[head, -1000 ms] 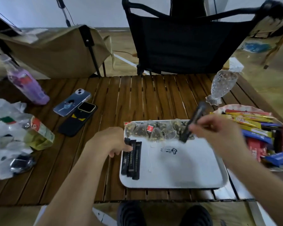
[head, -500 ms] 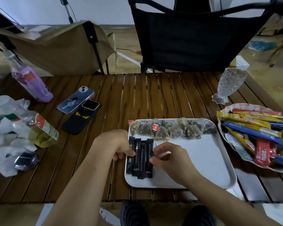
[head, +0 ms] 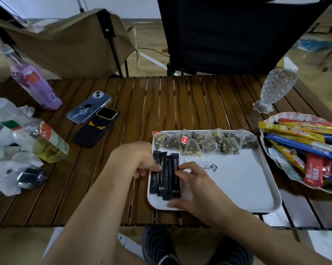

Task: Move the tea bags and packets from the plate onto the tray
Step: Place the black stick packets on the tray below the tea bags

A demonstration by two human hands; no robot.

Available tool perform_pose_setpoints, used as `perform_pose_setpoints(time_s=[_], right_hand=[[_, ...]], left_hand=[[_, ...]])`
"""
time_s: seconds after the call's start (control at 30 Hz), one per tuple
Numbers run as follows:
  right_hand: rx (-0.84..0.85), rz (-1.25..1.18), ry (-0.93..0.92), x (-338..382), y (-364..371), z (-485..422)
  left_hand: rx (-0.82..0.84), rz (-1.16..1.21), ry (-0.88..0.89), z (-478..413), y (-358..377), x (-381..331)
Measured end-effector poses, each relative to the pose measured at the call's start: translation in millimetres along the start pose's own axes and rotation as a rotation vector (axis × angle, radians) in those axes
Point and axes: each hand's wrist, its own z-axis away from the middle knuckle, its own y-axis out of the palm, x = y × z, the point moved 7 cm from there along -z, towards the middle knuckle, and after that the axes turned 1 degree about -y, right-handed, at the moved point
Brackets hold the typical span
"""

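A white tray (head: pixel 238 188) lies on the wooden table in front of me. Several pyramid tea bags (head: pixel 203 142) line its far edge. Several black stick packets (head: pixel 166 178) lie side by side at its left end. My left hand (head: pixel 140 159) rests at the tray's left edge, fingertips on the leftmost black packets. My right hand (head: pixel 197 184) lies over the tray, fingers spread, touching the rightmost black packet. On the right stands a plate (head: pixel 272 159) heaped with yellow, blue and red stick packets (head: pixel 303 146).
Two phones (head: pixel 92 119) lie left of the tray. A purple bottle (head: pixel 35 85), a bottle of yellow liquid (head: pixel 48 142) and crumpled plastic sit at the far left. A glass vase (head: pixel 274 90) stands behind the plate. Two folding chairs stand beyond the table.
My right hand carried a black packet from near the plate down to the tray and laid it beside the other black ones. Both hands now touch the row.
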Motion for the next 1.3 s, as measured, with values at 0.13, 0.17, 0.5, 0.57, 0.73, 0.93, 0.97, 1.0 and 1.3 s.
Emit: perform_pose_setpoints(time_s=[0.13,0.17,0.5,0.57,0.73,0.93,0.97,1.0,1.3], right_hand=[[-0.035,0.067,-0.025,2,3,-2],[-0.048,0.069,-0.026,2,3,-2],[-0.097,0.024,-0.009,-1,2,-2],[-0.093,0.028,-0.017,-1,2,-2],[-0.082,0.017,-0.028,-1,1,1],[-0.125,0.027,-0.017,-2,-24,3],[-0.133,0.039,-0.018,-4,-32,3],[-0.144,0.053,-0.020,-6,-40,3],[-0.256,0.214,0.161,-77,-137,18]], left_hand=[[0.016,-0.022,0.016,1,2,-3],[0.014,-0.027,0.013,-1,2,-3],[-0.024,-0.018,0.005,-3,0,-1],[-0.031,-0.023,0.001,-3,0,-1],[-0.056,-0.044,-0.007,-2,-2,-1],[-0.213,-0.120,0.078,10,-13,-14],[-0.257,-0.125,0.115,13,-14,-20],[-0.301,-0.121,0.157,15,-15,-27],[-0.610,-0.173,0.458,33,-15,-80]])
